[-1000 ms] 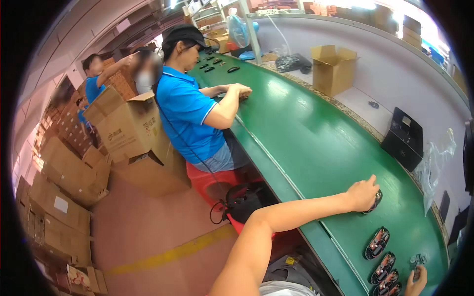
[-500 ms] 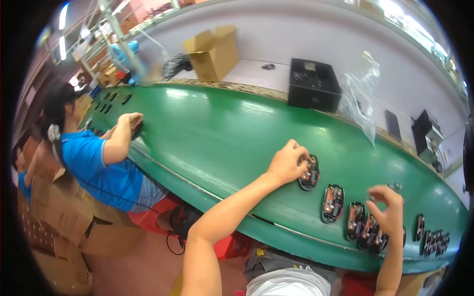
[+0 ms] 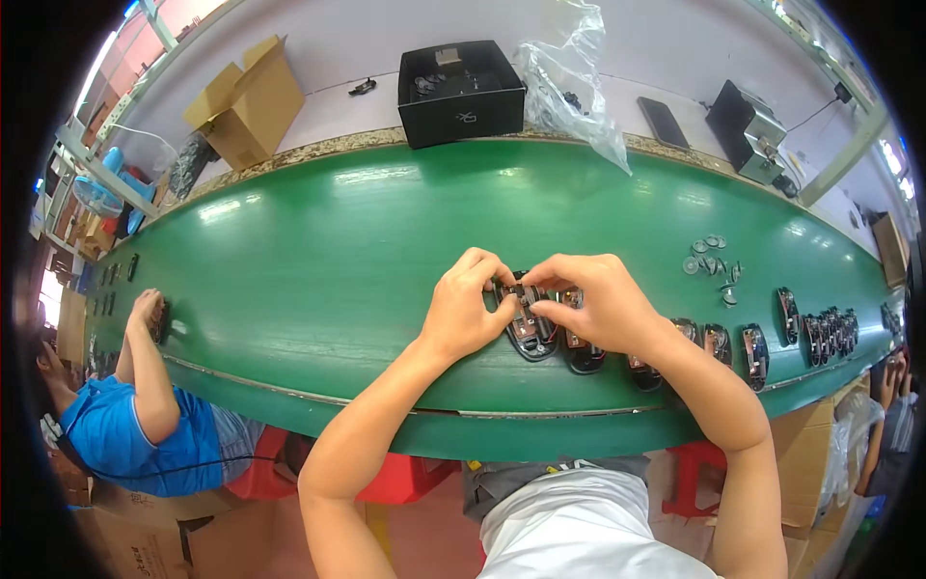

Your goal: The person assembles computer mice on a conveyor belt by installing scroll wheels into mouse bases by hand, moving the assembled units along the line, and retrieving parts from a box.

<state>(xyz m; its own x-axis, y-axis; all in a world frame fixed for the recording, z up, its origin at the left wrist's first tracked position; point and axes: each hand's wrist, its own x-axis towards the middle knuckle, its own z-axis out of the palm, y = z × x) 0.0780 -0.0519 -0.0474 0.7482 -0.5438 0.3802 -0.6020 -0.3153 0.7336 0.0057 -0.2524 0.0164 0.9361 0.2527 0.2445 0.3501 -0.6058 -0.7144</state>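
Pinching an open device [image 3: 531, 338] between left hand [image 3: 465, 304] and right hand [image 3: 608, 304], in front of the black box [image 3: 463, 119], partly blocking a neighbouring unit [image 3: 583, 360], with carton [image 3: 247, 111] left of that box, plastic bag [image 3: 574, 96] right.

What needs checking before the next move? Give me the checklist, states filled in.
1. Left hand at the open gadget: ok.
2. Right hand at the same gadget: ok.
3. Gadget covered over: not ok, its insides show.
4. Grip firm: cannot tell from the picture.
5. Loose round parts on the green table, apart from both hands: ok.
6. Plastic bag away from both hands: ok.
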